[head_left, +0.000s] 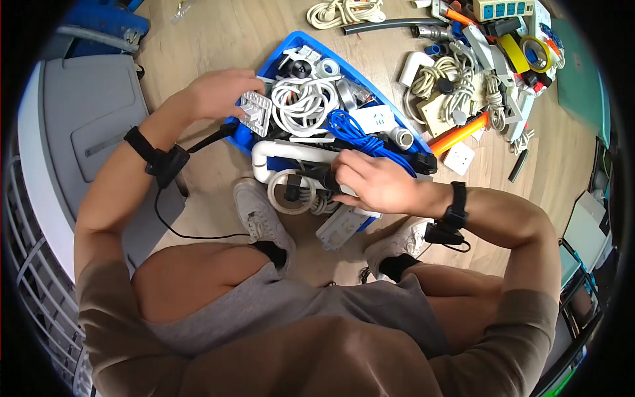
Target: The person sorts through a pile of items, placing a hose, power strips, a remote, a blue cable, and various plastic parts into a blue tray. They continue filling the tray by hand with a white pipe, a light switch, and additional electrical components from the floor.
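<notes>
A blue plastic bin (286, 47) stands on the floor before me, heaped with cables and fittings. At its left rim my left hand (225, 94) is closed on a light grey ribbed plastic piece (256, 114). My right hand (374, 182) reaches over the bin's near side, fingers wrapped round a dark cylindrical thing (320, 176) whose far end is hidden. Beside that hand lies a white elbow pipe (294, 152), with a blue cable bundle (360, 135) just beyond. A coiled white cable (304, 106) fills the bin's middle. Below the pipe sits a cream-coloured ring (291, 192).
Loose cables, sockets and yellow tape (512, 53) are piled on the floor at the right, near an orange tube (460, 133). A power strip (340, 227) lies between my shoes (263, 215). A grey storage box (99, 119) stands left.
</notes>
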`<state>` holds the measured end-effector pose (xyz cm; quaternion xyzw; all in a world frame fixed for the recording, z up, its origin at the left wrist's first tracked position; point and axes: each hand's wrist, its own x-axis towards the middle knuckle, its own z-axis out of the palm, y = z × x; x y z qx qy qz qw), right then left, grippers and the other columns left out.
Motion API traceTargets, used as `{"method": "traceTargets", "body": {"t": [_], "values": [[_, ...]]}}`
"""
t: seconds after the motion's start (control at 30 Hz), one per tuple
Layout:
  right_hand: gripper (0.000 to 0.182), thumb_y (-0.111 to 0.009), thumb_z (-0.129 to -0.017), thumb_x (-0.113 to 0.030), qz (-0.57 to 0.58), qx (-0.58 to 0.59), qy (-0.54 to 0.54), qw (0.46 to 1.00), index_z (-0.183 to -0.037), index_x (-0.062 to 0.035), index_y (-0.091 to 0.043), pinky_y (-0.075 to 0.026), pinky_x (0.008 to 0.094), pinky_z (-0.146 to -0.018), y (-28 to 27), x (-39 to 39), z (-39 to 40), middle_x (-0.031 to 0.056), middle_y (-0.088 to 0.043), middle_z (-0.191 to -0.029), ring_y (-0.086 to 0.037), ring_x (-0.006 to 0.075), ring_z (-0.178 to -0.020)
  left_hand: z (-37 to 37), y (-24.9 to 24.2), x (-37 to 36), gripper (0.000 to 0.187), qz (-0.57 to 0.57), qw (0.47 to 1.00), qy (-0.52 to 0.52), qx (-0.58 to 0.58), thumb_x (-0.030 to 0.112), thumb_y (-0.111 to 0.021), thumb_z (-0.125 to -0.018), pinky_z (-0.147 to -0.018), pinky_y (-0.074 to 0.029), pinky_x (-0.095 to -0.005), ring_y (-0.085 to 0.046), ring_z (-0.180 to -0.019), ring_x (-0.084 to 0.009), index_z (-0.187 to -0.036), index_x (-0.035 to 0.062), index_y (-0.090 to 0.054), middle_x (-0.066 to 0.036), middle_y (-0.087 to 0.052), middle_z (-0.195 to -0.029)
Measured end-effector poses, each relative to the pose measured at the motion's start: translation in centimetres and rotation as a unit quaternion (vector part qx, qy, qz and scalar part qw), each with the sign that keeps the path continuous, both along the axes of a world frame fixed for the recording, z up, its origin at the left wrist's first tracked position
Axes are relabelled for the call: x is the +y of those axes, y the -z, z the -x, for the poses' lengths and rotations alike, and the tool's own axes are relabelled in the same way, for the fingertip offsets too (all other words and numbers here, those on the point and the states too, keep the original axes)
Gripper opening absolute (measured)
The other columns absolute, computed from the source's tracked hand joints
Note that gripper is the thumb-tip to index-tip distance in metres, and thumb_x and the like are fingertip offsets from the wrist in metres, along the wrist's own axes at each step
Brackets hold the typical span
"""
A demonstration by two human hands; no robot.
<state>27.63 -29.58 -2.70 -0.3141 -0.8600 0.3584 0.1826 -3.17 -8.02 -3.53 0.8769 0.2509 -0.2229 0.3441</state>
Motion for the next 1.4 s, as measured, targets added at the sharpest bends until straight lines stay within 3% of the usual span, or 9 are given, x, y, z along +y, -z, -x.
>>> {"method": "traceTargets", "body": {"t": [0.23, 0.57, 0.67, 0.83, 0.87, 1.0, 1.2, 1.27, 1.4], "values": [[0.031, -0.074, -0.079, -0.027, -0.186, -0.107, 0.012, 0.977, -0.103, -0.0124, -0.062, -0.050, 0.0321, -0.072, 0.3, -0.1, 2.0, 0.0061, -0.058, -0.102, -0.059, 0.0225, -0.092, 0.7, 0.8, -0.2, 0.060, -0.029, 0.995, -0.047, 0.079, 0.016, -0.087, -0.074, -0.099, -0.049, -0.0450, -0.059, -0.121, -0.0359, -0.124, 0.0060, -0.055, -0.014, -0.063, -0.123], [0.023, -0.062, -0.083, -0.020, -0.091, -0.192, -0.093, 0.973, -0.099, -0.0080, -0.071, -0.055, 0.0338, -0.072, 0.1, 0.5, 2.2, 0.0116, -0.064, -0.119, -0.062, 0.0245, -0.099, 2.6, 2.4, 0.8, 0.081, 0.028, 0.997, -0.064, 0.031, 0.032, -0.091, -0.071, -0.103, -0.048, -0.0444, -0.059, -0.123, -0.0384, -0.136, 0.0029, -0.051, -0.019, -0.063, -0.130], [0.030, -0.069, -0.085, -0.035, -0.074, -0.188, -0.109, 0.973, -0.099, -0.0084, -0.070, -0.053, 0.0373, -0.078, 0.9, 1.1, 2.8, 0.0113, -0.065, -0.115, -0.062, 0.0254, -0.101, 2.3, 2.1, 0.8, 0.090, 0.043, 0.995, -0.087, -0.011, 0.034, -0.092, -0.070, -0.105, -0.047, -0.0444, -0.058, -0.125, -0.0409, -0.140, 0.0004, -0.048, -0.024, -0.061, -0.133], [0.038, -0.071, -0.090, -0.045, -0.039, -0.129, 0.036, 0.990, -0.096, -0.0069, -0.065, -0.057, 0.0465, -0.070, -3.5, 9.0, 0.8, 0.0151, -0.064, -0.091, -0.068, 0.0361, -0.081, 1.7, 3.7, -0.3, 0.107, 0.139, 0.961, -0.220, -0.091, 0.050, -0.084, -0.084, -0.118, -0.039, -0.0437, -0.047, -0.143, -0.0410, -0.157, -0.0016, -0.026, -0.032, -0.047, -0.151], [0.045, -0.068, -0.092, -0.049, -0.072, -0.162, 0.075, 0.981, -0.105, -0.0057, -0.068, -0.059, 0.0463, -0.073, -3.9, 11.5, -0.3, 0.0148, -0.070, -0.095, -0.072, 0.0339, -0.085, 1.6, 4.8, -0.6, 0.102, 0.191, 0.943, -0.244, -0.121, 0.038, -0.082, -0.089, -0.118, -0.039, -0.0453, -0.044, -0.144, -0.0412, -0.158, -0.0027, -0.020, -0.029, -0.039, -0.157], [0.048, -0.065, -0.096, -0.048, -0.077, -0.185, 0.304, 0.932, -0.110, -0.0024, -0.067, -0.057, 0.0500, -0.085, -1.0, 21.2, -6.0, 0.0227, -0.070, -0.112, -0.070, 0.0417, -0.098, -0.6, 2.4, -2.1, 0.105, 0.180, 0.930, -0.318, -0.044, 0.050, -0.076, -0.092, -0.120, -0.034, -0.0469, -0.041, -0.146, -0.0395, -0.161, -0.0014, -0.016, -0.032, -0.038, -0.156], [0.082, -0.070, -0.089, -0.062, -0.039, -0.305, 0.359, 0.881, -0.139, -0.0012, -0.046, -0.052, 0.0533, -0.101, 4.2, 30.5, -10.3, 0.0320, -0.049, -0.139, -0.059, 0.0494, -0.121, -0.7, 4.5, -3.3, 0.109, 0.120, 0.909, -0.390, -0.082, 0.054, -0.077, -0.087, -0.121, -0.034, -0.0450, -0.040, -0.148, -0.0416, -0.162, 0.0002, -0.020, -0.032, -0.033, -0.161], [0.112, -0.072, -0.079, -0.075, -0.065, -0.336, 0.351, 0.871, -0.156, -0.0045, -0.032, -0.041, 0.0525, -0.115, 6.7, 33.1, -10.8, 0.0313, -0.037, -0.153, -0.040, 0.0503, -0.142, -1.1, 4.3, -3.0, 0.095, 0.158, 0.890, -0.422, -0.067, 0.040, -0.080, -0.090, -0.118, -0.036, -0.0435, -0.044, -0.144, -0.0381, -0.158, -0.0003, -0.026, -0.030, -0.044, -0.153], [0.144, -0.074, -0.065, -0.087, 0.003, -0.370, 0.414, 0.831, -0.165, -0.0049, -0.012, -0.032, 0.0521, -0.122, 9.0, 36.8, -9.6, 0.0345, -0.021, -0.164, -0.028, 0.0513, -0.150, -1.3, 3.6, -2.1, 0.086, 0.172, 0.876, -0.448, -0.048, 0.041, -0.074, -0.092, -0.115, -0.039, -0.0424, -0.049, -0.140, -0.0374, -0.154, -0.0013, -0.033, -0.029, -0.047, -0.151]]}}
